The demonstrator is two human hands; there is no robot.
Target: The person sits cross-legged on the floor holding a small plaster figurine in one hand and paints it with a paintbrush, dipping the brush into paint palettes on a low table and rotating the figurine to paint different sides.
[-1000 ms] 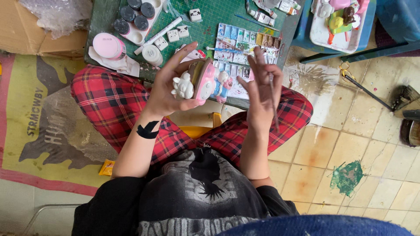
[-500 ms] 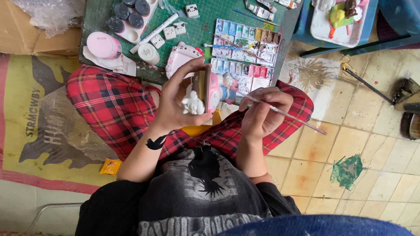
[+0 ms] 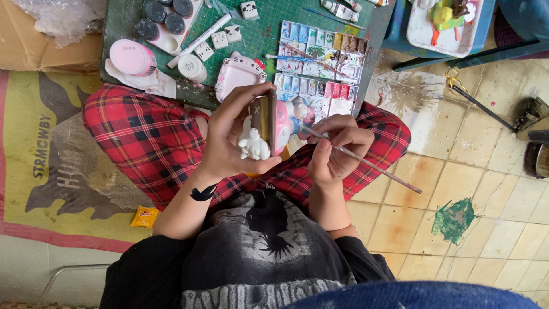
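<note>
Painting a small plaster figurine with white, pink and brown parts (image 3: 264,127), held upright above the lap in red tartan trousers (image 3: 143,143), just in front of the green cutting mat (image 3: 257,34). Left hand (image 3: 229,143) wrapped closed around the figurine, thumb along the lower front, fingers curled over the back and top, wrist bent inward, forearm rising from the lower left. Right hand (image 3: 334,151) pinched shut on a thin wooden-handled paintbrush (image 3: 360,162), shaft trailing down and to the right, bristle end pointing left and meeting or nearly meeting the pink side of the figurine; actual contact too small to tell. Best done, by judgement, with the heel of the right hand braced against the left or against the knee, short light strokes, figurine turned by the left fingers rather than by chasing the surface with the brush, dry areas only under the gripping fingers. Beyond the hands, on the mat: a multi-well watercolour palette (image 3: 320,51), a round pink-lidded jar (image 3: 131,57), a pink cat-shaped piece (image 3: 237,74), and a tray of dark round paint pots (image 3: 168,20).
</note>
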